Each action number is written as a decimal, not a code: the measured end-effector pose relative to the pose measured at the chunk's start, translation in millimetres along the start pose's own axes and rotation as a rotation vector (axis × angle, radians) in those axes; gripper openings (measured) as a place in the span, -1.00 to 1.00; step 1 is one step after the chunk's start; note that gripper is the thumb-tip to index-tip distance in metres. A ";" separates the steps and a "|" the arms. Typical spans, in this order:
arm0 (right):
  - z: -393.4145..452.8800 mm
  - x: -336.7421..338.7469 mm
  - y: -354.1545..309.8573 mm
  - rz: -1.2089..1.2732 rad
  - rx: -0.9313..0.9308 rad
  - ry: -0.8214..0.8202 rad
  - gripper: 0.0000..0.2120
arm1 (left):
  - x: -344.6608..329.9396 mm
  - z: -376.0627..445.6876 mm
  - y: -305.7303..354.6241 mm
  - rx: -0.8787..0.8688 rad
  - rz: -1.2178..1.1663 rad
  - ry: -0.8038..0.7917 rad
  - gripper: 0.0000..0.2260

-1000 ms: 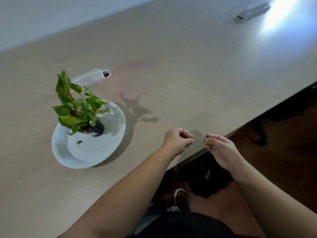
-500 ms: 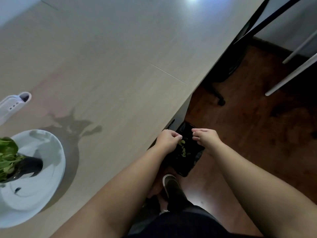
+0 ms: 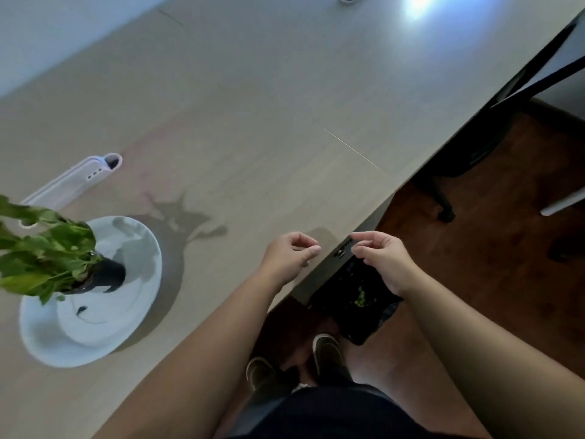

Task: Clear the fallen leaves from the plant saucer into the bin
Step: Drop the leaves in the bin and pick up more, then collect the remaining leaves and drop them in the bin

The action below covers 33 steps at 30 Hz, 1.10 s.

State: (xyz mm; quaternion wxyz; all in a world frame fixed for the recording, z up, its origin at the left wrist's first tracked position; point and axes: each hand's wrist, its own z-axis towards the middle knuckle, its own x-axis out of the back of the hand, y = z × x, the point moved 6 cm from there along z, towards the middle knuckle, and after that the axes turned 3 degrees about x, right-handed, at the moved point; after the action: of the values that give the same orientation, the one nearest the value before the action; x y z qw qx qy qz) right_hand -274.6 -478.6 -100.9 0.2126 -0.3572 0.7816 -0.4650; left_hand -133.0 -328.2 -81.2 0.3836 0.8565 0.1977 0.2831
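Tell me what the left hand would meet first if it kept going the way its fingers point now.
The left hand points right, toward the right hand, across a small gap at the table edge. It would likely meet those fingertips first, though depth is unclear.

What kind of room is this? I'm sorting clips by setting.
Probably an office or meeting room: a long pale table with white pop-up socket units, a wheeled chair base on the wood floor, and a small black bin under the table edge.

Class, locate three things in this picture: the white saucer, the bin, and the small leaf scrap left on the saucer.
white saucer (image 3: pixel 44 346): head view, bare front rim.
bin (image 3: pixel 357 324): head view, dark inside wall.
leaf scrap (image 3: pixel 80 309): head view, its middle.
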 end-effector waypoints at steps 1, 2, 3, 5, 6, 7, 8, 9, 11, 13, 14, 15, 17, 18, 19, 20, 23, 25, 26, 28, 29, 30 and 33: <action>-1.0 -10.0 -5.1 -0.012 0.012 -0.040 -0.77 | 13.0 -3.1 -3.4 0.005 -0.034 0.019 -0.93; 1.7 -25.4 -13.3 -0.021 0.020 -0.087 -0.76 | 31.2 -6.3 -8.4 0.016 -0.056 0.048 -0.92; 2.1 -33.6 -17.0 -0.033 0.016 -0.115 -0.76 | 40.8 -7.9 -13.8 0.032 -0.059 0.061 -0.91; 2.3 -65.5 -25.1 -0.072 0.016 -0.214 -0.78 | 73.2 -17.8 -30.4 0.082 -0.068 0.125 -0.90; 3.4 -86.5 -29.8 -0.104 0.016 -0.272 -0.79 | 95.2 -26.7 -40.7 0.107 -0.081 0.177 -0.90; 4.4 -107.3 -35.1 -0.141 0.014 -0.325 -0.80 | 117.1 -35.3 -52.1 0.127 -0.099 0.231 -0.91; 6.3 -127.6 -39.3 -0.179 0.012 -0.369 -0.81 | 138.9 -46.0 -63.3 0.144 -0.108 0.286 -0.92; 7.0 -143.1 -41.6 -0.207 0.003 -0.398 -0.81 | 156.2 -54.6 -75.1 0.157 -0.100 0.330 -0.91; 8.9 -175.4 -39.8 -0.265 -0.013 -0.466 -0.82 | 187.8 -75.8 -99.9 0.178 -0.095 0.427 -0.91; 9.1 -205.1 -37.8 -0.318 -0.027 -0.522 -0.83 | 211.5 -96.3 -121.5 0.202 -0.119 0.510 -0.91; 9.6 -218.7 -36.4 -0.339 -0.029 -0.544 -0.82 | 220.9 -106.2 -130.2 0.218 -0.125 0.550 -0.90; 7.4 -238.3 -35.4 -0.361 -0.028 -0.576 -0.80 | 232.6 -118.7 -142.4 0.236 -0.130 0.595 -0.89; 3.7 -263.9 -34.4 -0.389 -0.027 -0.604 -0.79 | 246.4 -134.8 -161.4 0.262 -0.131 0.645 -0.87; 0.1 -280.5 -32.8 -0.406 -0.024 -0.620 -0.79 | 255.6 -145.5 -171.9 0.276 -0.139 0.672 -0.86; -2.5 -291.2 -31.0 -0.425 -0.025 -0.628 -0.81 | 261.6 -152.5 -179.7 0.290 -0.137 0.688 -0.86; -5.6 -301.7 -29.4 -0.449 -0.029 -0.635 -0.81 | 268.3 -159.0 -187.4 0.312 -0.124 0.708 -0.86; -16.1 -336.1 -20.3 -0.506 -0.042 -0.644 -0.80 | 293.3 -178.0 -210.4 0.351 -0.086 0.774 -0.84; -20.9 -348.6 -13.9 -0.512 -0.059 -0.619 -0.83 | 305.8 -184.4 -218.3 0.355 -0.053 0.798 -0.84; -24.9 -356.9 -10.9 -0.520 -0.064 -0.612 -0.85 | 313.8 -189.2 -223.6 0.360 -0.043 0.819 -0.84; -29.8 -367.1 -4.4 -0.547 -0.056 -0.564 -0.83 | 327.2 -196.7 -230.7 0.362 -0.070 0.872 -0.81; -31.0 -372.0 -1.2 -0.563 -0.051 -0.529 -0.79 | 334.5 -199.9 -235.0 0.361 -0.099 0.900 -0.80; -31.6 -373.7 0.8 -0.578 -0.044 -0.492 -0.77 | 339.9 -200.9 -237.3 0.357 -0.122 0.923 -0.79; -26.3 -381.2 4.9 -0.642 0.020 -0.423 -0.70 | 356.6 -198.3 -244.2 0.340 -0.167 0.955 -0.78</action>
State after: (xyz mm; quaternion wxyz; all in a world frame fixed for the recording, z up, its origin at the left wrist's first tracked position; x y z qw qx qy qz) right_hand -44.3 -173.7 -92.6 0.2163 -0.6699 0.5641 -0.4316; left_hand -17.4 131.4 -42.1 0.1273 0.6630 0.4620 0.5751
